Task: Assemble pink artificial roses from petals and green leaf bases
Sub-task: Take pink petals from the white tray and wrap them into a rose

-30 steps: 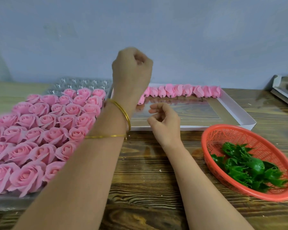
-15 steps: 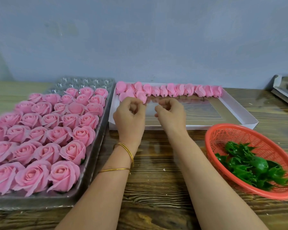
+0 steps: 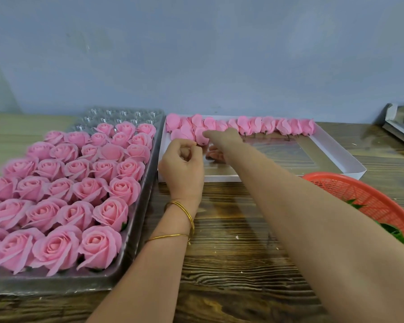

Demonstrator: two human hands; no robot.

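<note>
**A:** Pink petal buds line the far side of the white box in the head view. What has changed?

**B:** Half a second ago both hands sat together at the box's near edge. Now the right hand has stretched forward to the left end of that row. The left hand has stayed by the near left corner.

**A:** So a new rose is starting?

**B:** I'd judge so, since it looks like a reach for the next bud. The leaf bases lie in the orange basket, well to the right on the wooden surface.

**A:** And the fingers?

**B:** One right fingertip touches the front bud of the cluster. The other fingers are hidden behind the hand, so I cannot tell whether they pinch it. The left fingers are curled into a loose fist, and nothing shows inside.

**A:** And the finished ones?

**B:** Roses fill most of the grey tray on the left.
</note>
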